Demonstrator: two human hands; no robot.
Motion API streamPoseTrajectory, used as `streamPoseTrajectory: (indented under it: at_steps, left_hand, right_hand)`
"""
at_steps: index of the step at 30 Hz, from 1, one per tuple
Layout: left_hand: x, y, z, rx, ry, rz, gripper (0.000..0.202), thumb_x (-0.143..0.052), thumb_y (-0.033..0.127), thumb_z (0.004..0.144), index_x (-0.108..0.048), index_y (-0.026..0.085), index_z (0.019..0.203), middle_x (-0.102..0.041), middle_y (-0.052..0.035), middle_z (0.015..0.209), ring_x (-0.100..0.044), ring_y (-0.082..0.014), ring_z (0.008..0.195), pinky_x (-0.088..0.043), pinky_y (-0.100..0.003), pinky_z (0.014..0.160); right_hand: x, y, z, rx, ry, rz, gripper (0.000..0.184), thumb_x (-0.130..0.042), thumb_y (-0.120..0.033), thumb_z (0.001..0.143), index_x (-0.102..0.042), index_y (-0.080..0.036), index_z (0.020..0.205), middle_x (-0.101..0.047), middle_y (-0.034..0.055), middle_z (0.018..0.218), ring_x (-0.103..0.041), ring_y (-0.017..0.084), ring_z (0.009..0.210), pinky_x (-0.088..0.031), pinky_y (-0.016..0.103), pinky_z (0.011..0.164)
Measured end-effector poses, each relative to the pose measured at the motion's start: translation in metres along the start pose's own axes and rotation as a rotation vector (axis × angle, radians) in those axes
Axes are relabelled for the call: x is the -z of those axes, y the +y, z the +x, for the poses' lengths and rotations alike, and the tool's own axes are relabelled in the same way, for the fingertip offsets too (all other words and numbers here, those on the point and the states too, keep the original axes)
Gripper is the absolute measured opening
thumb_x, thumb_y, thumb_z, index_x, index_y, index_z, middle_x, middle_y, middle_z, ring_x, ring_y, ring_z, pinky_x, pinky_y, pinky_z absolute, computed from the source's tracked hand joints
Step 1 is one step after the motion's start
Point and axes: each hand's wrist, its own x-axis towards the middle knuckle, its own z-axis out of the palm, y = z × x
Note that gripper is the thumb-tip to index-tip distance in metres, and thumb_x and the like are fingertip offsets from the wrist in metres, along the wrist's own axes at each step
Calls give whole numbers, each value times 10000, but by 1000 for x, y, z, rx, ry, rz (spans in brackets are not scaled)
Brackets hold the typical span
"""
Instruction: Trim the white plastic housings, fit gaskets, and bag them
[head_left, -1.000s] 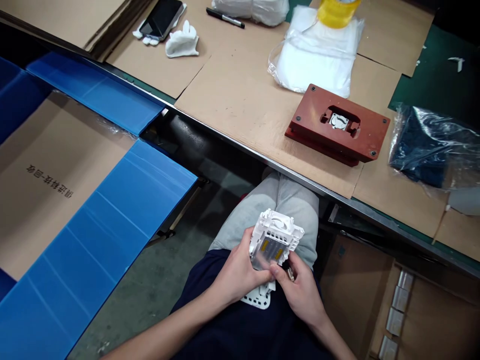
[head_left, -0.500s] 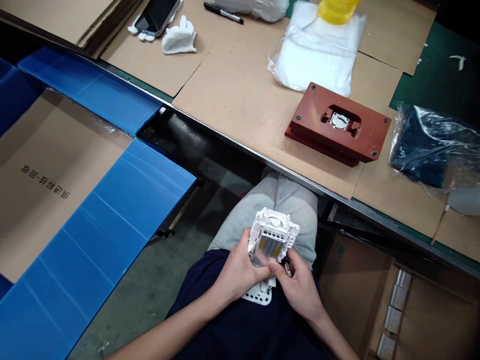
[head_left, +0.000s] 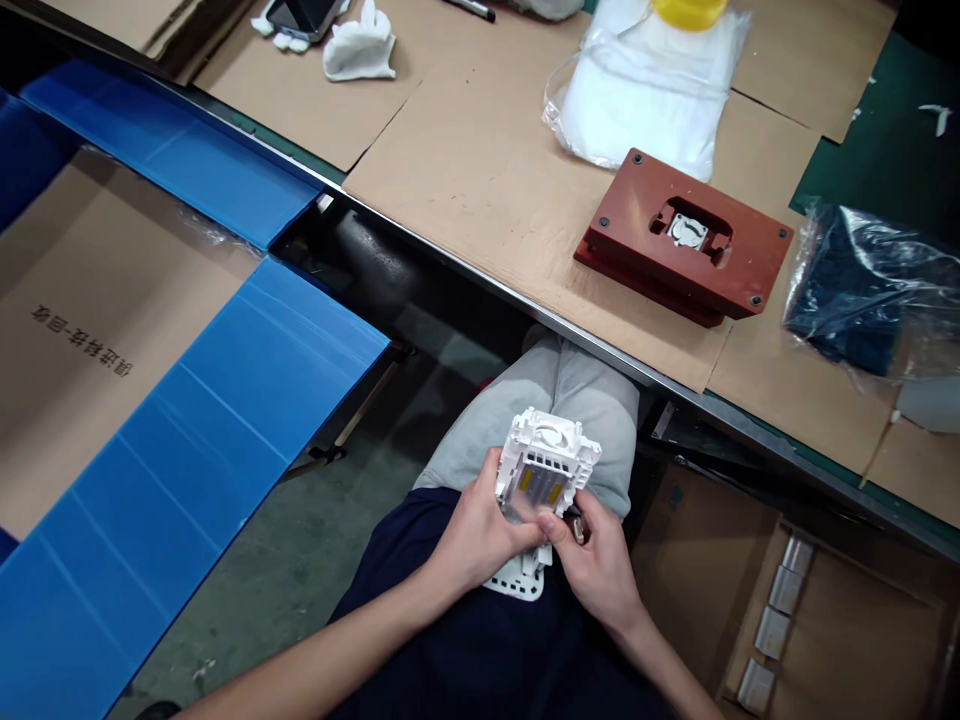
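Observation:
Over my lap I hold a white moulded plastic part point(head_left: 546, 462) with two yellow strips inside its frame. My left hand point(head_left: 475, 530) grips its left side, fingers wrapped round it. On the lower right edge my right hand point(head_left: 596, 568) pinches a clear film lying over the part's face, and a small dark tool shows between its fingers. A second white plastic piece point(head_left: 517, 582) lies under the part on my dark shirt.
A red-brown jig point(head_left: 686, 240) with a metal insert sits on the cardboard-covered bench point(head_left: 480, 170). Behind it lie a white bag point(head_left: 645, 90), white gloves point(head_left: 360, 50) and a phone. A dark bag point(head_left: 862, 290) lies right. A blue-flapped carton point(head_left: 187, 390) stands left; a box of small parts point(head_left: 780, 620) lower right.
The view has shifted slightly, so the bench things sit a little higher. Both hands keep hold of the white part, which has moved a little up and left.

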Motion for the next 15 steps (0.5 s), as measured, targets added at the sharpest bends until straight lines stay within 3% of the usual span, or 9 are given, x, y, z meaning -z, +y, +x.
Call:
streamPoseTrajectory:
  at_steps: [5,8,10,12,15]
  left_hand:
    - [9,8,6,32,17,-33,647,-832,258,649,-482,211,1191,-698,-62,1098,-669,-263,983,-510,-356,846]
    - [12,19,13,93,23,-143,802,-851,239,599,-442,210,1288,-700,-84,1141,-678,-284,1016,-517,-370,883]
    - [13,31,20,145,75,-163,876,-842,235,590,-407,227,1350,-724,-64,1074,-696,-271,935,-532,-360,840]
    - [16,42,26,127,135,-148,897,-842,265,583,-405,230,1365,-737,-21,910,-695,-249,802,-543,-339,763]
    - [20,57,37,47,179,-150,861,-869,333,539,-469,205,1291,-702,20,717,-664,-227,671,-542,-308,666]
  right_hand:
    - [5,-8,12,0,-87,109,413,-645,-395,925,-631,-239,1307,-693,86,1263,-649,284,1150,-519,391,986]
    - [31,-19,22,76,2,31,389,-626,-394,933,-664,-226,1281,-721,86,1189,-678,253,1081,-552,339,887]
    - [68,-27,36,131,228,-109,309,-592,-419,942,-739,-218,1125,-753,76,1036,-702,231,950,-552,316,809]
    - [119,-34,56,129,556,-271,314,-579,-462,928,-766,-211,951,-758,67,899,-707,230,866,-541,329,810]
    - [206,-31,90,46,918,-336,336,-581,-442,909,-734,-155,996,-739,93,806,-698,257,801,-527,376,781]
